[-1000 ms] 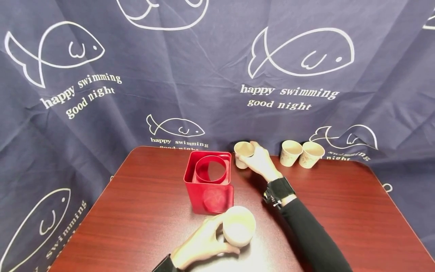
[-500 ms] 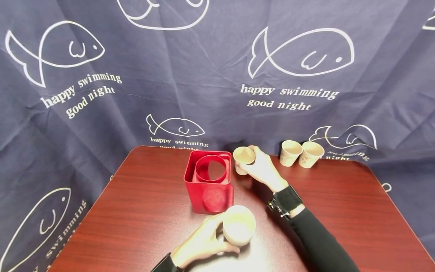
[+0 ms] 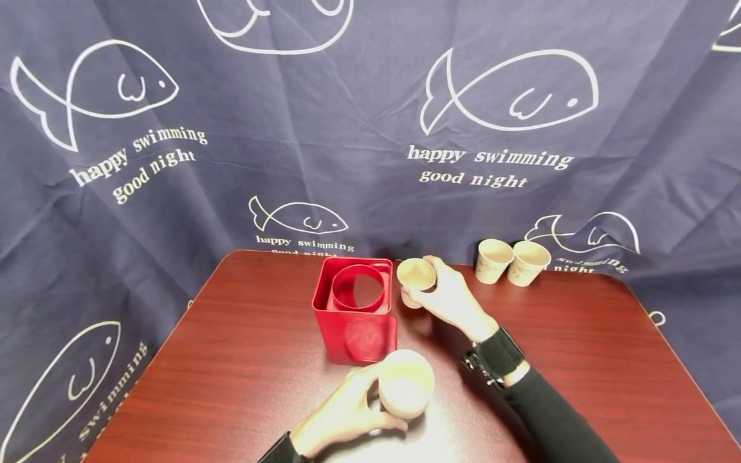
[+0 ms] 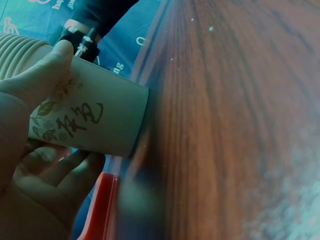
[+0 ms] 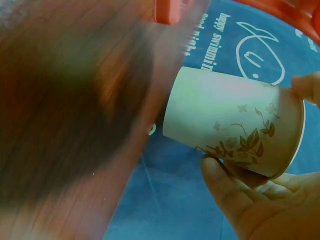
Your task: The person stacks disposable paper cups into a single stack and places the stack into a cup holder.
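My left hand [image 3: 347, 411] grips a pale paper cup [image 3: 406, 384] with a leaf print [image 4: 85, 120], standing on the near part of the wooden table [image 3: 231, 360]. My right hand [image 3: 448, 296] holds a second paper cup [image 3: 414, 280] just right of a red square tin [image 3: 354, 308], lifted a little off the table. The right wrist view shows that cup [image 5: 235, 122] from the side, pinched between thumb and fingers. The tin has a round open mouth on top.
Two more paper cups [image 3: 493, 260] [image 3: 528, 263] stand side by side at the table's far right edge. A dark blue cloth with white fish drawings [image 3: 370, 128] hangs behind and around the table. A black strap [image 3: 498, 355] sits on my right wrist.
My right hand has lifted its cup and drawn it slightly nearer, beside the tin. The left hand and its cup have stayed in place.
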`<state>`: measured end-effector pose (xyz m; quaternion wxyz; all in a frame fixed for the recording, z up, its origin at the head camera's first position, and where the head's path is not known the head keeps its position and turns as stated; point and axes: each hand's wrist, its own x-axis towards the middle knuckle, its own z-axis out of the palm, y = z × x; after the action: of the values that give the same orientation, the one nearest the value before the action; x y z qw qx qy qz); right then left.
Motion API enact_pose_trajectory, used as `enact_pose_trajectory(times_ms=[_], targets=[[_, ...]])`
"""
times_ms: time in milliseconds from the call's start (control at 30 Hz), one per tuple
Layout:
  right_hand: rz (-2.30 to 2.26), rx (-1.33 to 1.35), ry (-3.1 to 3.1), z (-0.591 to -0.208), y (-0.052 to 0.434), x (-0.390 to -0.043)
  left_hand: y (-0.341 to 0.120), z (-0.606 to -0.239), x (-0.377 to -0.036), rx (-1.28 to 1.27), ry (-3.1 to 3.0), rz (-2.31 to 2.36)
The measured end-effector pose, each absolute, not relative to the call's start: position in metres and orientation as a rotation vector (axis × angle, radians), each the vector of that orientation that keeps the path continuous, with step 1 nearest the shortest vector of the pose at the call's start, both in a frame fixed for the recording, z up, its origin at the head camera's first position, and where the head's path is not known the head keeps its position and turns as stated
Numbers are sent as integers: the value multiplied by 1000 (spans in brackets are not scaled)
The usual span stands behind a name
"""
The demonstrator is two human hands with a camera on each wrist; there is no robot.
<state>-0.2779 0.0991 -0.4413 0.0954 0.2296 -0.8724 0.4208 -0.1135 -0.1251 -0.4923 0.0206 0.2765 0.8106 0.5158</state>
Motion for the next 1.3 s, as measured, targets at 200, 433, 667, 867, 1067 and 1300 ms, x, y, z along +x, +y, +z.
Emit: enact_pose_trajectory(times_ms=[200,433,667,867,1067,1300], targets=[[1208,702,-2587,-436,105,-266,-125,-493,-114,876,2522,1610],[1296,781,-2571,-432,112,-252,-124,-492,-114,865,2521,1610],[1335,751,-2597,-430,119,-239,-124,-492,-114,876,2538,1599],[1341,743,-2553,-426,123,-228,-124,-492,-114,872,2551,1584],[1333,716,-2579,-421,129,-218,-124,-491,-114,887,2569,1572],[1324,715,-2584,-413,133,-206,-125,-491,-114,857,2519,1598]])
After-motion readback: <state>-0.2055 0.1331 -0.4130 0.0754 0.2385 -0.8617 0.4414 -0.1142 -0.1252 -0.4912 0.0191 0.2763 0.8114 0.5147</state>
